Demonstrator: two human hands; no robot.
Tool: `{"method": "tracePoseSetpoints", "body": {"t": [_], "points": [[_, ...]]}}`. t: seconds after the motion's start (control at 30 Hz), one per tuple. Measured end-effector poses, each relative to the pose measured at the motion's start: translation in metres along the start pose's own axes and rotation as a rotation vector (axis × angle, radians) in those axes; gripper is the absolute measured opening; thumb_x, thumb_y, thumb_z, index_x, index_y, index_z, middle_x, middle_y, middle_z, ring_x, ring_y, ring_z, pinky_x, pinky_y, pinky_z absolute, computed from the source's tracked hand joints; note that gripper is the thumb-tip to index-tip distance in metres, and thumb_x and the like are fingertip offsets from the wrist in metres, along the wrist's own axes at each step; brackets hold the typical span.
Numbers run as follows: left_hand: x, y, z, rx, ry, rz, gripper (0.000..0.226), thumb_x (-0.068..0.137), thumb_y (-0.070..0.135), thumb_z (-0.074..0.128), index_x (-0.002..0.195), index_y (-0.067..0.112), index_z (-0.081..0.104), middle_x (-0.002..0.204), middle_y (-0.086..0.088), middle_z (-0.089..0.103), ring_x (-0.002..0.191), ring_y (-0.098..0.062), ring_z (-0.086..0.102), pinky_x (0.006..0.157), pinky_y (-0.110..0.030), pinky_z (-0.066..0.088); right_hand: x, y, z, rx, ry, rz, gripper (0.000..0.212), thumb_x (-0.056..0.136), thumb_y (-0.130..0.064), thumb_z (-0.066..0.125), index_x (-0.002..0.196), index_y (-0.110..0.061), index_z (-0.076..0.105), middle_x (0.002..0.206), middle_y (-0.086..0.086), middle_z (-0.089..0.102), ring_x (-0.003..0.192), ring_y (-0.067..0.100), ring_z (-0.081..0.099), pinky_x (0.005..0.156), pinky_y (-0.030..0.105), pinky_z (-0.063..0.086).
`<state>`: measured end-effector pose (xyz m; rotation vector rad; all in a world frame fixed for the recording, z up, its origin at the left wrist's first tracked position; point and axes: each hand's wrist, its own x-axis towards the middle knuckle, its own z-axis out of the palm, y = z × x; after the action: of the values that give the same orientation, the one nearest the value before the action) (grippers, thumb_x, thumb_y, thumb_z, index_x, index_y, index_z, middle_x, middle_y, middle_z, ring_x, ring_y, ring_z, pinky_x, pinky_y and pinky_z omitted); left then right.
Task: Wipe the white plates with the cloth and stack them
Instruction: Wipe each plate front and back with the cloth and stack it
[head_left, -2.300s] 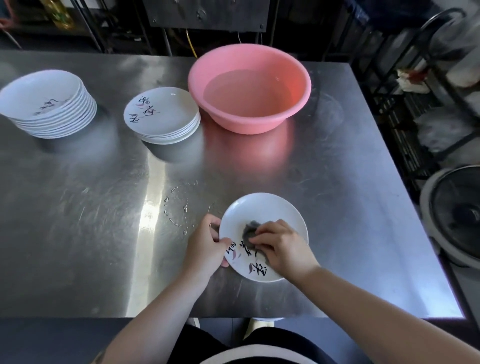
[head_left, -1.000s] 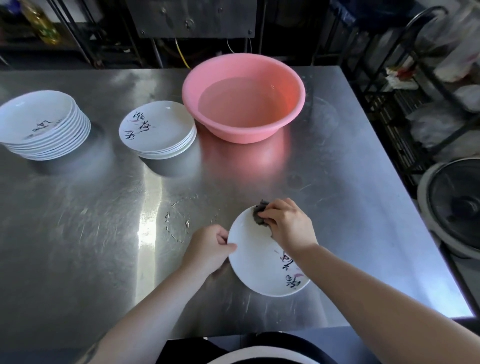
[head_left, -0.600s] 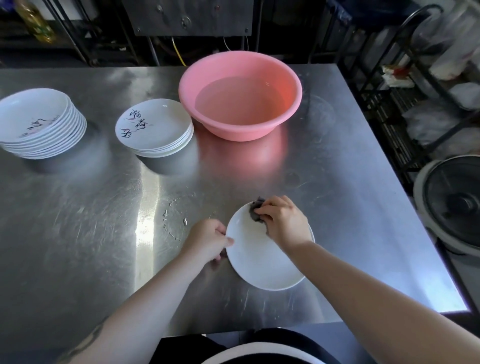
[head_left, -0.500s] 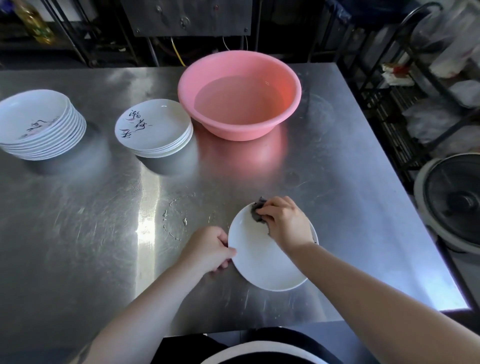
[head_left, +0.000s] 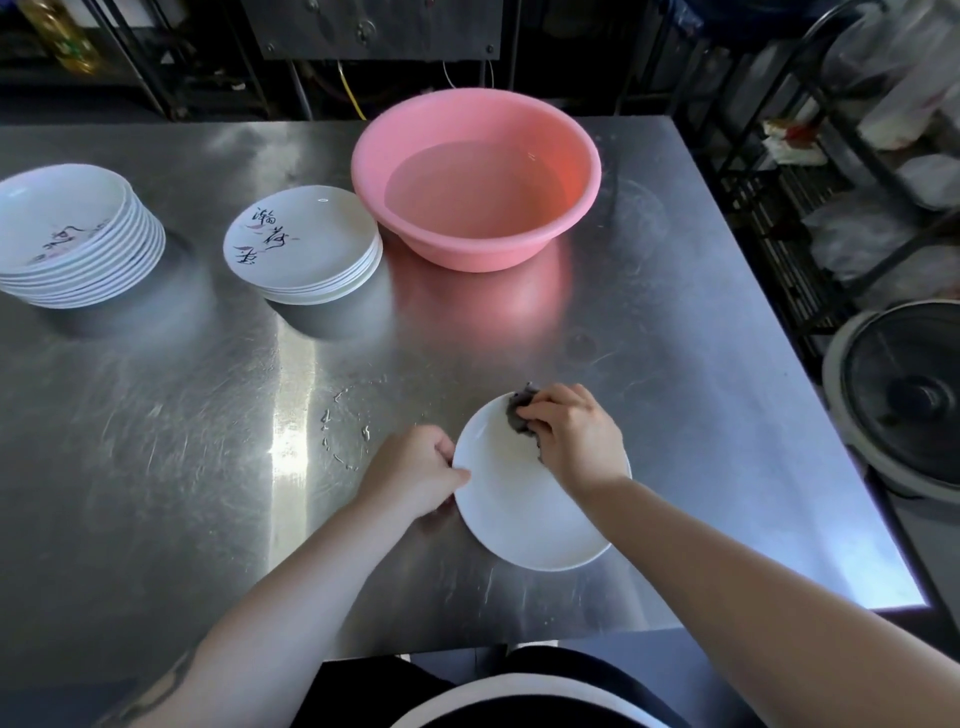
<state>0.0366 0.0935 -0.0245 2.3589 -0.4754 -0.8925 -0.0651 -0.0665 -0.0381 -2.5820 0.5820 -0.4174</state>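
plate: white plate (head_left: 524, 514) lies near on the table (head_left: 156, 467), between both hands
left hand (head_left: 415, 475): grip pinches the plate's left rim
right hand (head_left: 574, 436): grip curled round the dark cloth (head_left: 519, 415), pressing it on the plate's far rim
step: wiping, likely mid-plate
next: probably carry it far left, onto a stack, set down squarely
stacks: short stack (head_left: 306, 244) and tall stack (head_left: 72, 234), far left
basin: pink basin (head_left: 475, 176) of water, far
room: dark racks behind, a fan (head_left: 904, 395) right
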Motion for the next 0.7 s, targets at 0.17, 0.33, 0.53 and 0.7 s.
{"method": "tracePoseSetpoints", "body": {"t": [0.17, 0.33, 0.53, 0.7], "points": [[0.022, 0.020, -0.001, -0.020, 0.083, 0.088, 0.015, 0.086, 0.014, 0.071, 0.101, 0.012, 0.071, 0.090, -0.003, 0.071, 0.086, -0.022, 0.065, 0.072, -0.028, 0.046, 0.003, -0.011, 0.009, 0.038, -0.129, -0.132, 0.019, 0.074, 0.002, 0.072, 0.081, -0.015, 0.078, 0.089, 0.000, 0.071, 0.085, 0.029, 0.061, 0.061, 0.041, 0.054], [0.007, -0.006, 0.007, -0.119, -0.010, -0.033, 0.008, 0.085, 0.011, 0.070, 0.091, 0.010, 0.065, 0.073, -0.001, 0.067, 0.048, -0.017, 0.060, 0.055, -0.029, 0.050, 0.006, 0.004, 0.003, -0.031, -0.041, 0.024, 0.028, 0.074, 0.003, 0.071, 0.088, -0.021, 0.077, 0.093, -0.003, 0.069, 0.091, 0.025, 0.059, 0.055, 0.036, 0.053], [0.015, 0.008, 0.005, 0.048, 0.156, 0.116, 0.010, 0.084, 0.021, 0.070, 0.092, 0.018, 0.065, 0.084, 0.002, 0.069, 0.083, -0.022, 0.064, 0.074, -0.035, 0.052, 0.002, -0.011, 0.011, 0.068, -0.125, -0.146, 0.023, 0.074, 0.006, 0.071, 0.085, -0.013, 0.078, 0.091, 0.002, 0.072, 0.084, 0.032, 0.060, 0.064, 0.041, 0.054], [0.022, 0.005, 0.000, -0.054, 0.135, 0.002, 0.009, 0.085, 0.011, 0.071, 0.082, 0.015, 0.064, 0.075, 0.000, 0.068, 0.070, -0.023, 0.068, 0.068, -0.034, 0.055, 0.007, 0.002, 0.000, 0.007, -0.034, -0.051, 0.023, 0.073, 0.003, 0.074, 0.082, -0.018, 0.078, 0.090, -0.003, 0.071, 0.087, 0.027, 0.062, 0.060, 0.033, 0.055]]}}
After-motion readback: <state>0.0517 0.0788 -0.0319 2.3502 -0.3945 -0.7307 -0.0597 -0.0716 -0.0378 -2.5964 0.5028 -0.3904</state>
